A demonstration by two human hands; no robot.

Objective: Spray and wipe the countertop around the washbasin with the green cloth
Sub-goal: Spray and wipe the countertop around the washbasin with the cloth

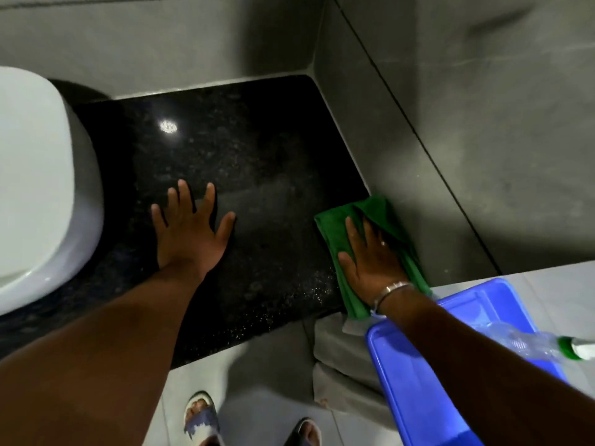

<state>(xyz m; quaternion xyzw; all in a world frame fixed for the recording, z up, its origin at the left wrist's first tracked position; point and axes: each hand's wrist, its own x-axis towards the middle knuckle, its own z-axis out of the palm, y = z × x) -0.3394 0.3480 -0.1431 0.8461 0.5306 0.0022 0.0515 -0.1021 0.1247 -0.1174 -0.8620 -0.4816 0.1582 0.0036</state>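
Observation:
The black speckled countertop (257, 149) runs from the white washbasin (38, 188) at the left to the grey wall at the right. My left hand (188, 233) lies flat on the counter with its fingers spread, holding nothing. My right hand (370, 255) presses flat on the folded green cloth (335, 226) at the counter's right front corner, next to the wall. Small droplets speckle the counter near its front edge. A clear spray bottle (531, 344) with a green and white head lies in the blue tray at the right.
A blue plastic tray (402, 381) sits low at the right, under my right forearm. Grey tiled walls (450, 140) close the counter at the back and right. My sandalled feet (201, 416) stand on the light floor below the counter's edge.

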